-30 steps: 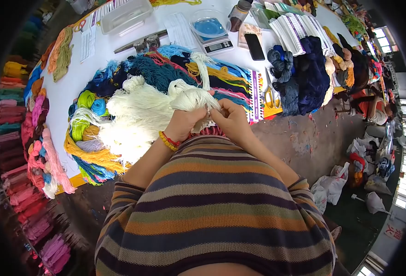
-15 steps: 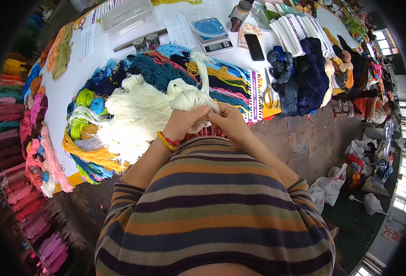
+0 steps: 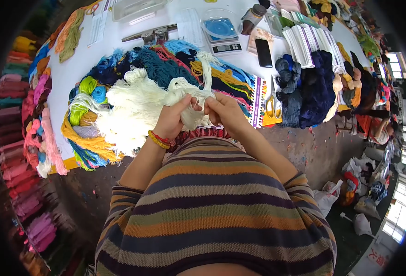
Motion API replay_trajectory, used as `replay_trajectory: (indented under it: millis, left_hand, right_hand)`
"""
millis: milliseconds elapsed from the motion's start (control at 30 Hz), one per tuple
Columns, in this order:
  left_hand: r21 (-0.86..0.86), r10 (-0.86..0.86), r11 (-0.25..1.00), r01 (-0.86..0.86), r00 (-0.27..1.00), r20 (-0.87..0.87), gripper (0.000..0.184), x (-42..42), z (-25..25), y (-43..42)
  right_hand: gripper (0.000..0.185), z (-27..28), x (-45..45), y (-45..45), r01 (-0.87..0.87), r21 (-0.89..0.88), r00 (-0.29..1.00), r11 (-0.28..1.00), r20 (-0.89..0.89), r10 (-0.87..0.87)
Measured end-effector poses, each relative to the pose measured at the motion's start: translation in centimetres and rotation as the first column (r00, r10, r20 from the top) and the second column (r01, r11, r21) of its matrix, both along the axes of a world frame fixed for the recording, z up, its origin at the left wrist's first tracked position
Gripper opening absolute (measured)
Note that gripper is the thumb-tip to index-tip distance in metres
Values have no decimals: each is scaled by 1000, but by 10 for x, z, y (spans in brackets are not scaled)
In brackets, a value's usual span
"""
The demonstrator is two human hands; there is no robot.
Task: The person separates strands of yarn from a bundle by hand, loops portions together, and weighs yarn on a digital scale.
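Observation:
A bundle of white thread point(image 3: 192, 118) hangs between my hands at the table's front edge. My left hand point(image 3: 174, 116), with a yellow and red bracelet at the wrist, is closed on its left side. My right hand point(image 3: 226, 112) pinches white strands just to the right, its fingertips a little apart from the left ones. A looped white skein point(image 3: 181, 86) lies right behind the hands, and a big fluffy heap of white thread point(image 3: 131, 108) spreads to the left. Multicoloured thread point(image 3: 159, 66) lies behind, beside a printed card strip point(image 3: 257, 99) of thread samples.
Scissors point(image 3: 273, 103) and dark blue skeins point(image 3: 316, 92) are at the right. Farther back are a scale point(image 3: 226, 48), a phone point(image 3: 263, 53), a jar point(image 3: 253, 19) and a plastic tray point(image 3: 138, 10). Another person point(image 3: 373, 126) sits at the far right.
My hands have moved slightly apart, with strands now between them. The white bundle hangs lower, and the whole view has shifted a little.

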State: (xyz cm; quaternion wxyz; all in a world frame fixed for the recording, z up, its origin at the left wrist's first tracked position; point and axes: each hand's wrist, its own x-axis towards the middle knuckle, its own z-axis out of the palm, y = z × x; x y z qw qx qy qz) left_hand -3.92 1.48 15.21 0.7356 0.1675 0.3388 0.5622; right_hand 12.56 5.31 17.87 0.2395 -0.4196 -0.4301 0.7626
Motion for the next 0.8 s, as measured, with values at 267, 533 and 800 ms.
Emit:
replay_trajectory:
  millis: [267,533,800]
  left_hand:
    - [4,8,1000,-8,978,-210,13,16,13,-2]
    - [56,246,968,-243,967,-68,37,-16,21,11]
    - [56,565,824,-564,825,8,27,-213,9,-6]
  right_hand:
    - [18,4,9,11,-114,132,984,985,153,94]
    - [38,-6,31,32,47,105,998,993,45,-52]
    - [47,-49,130,100,18,645,734,764,510,-448]
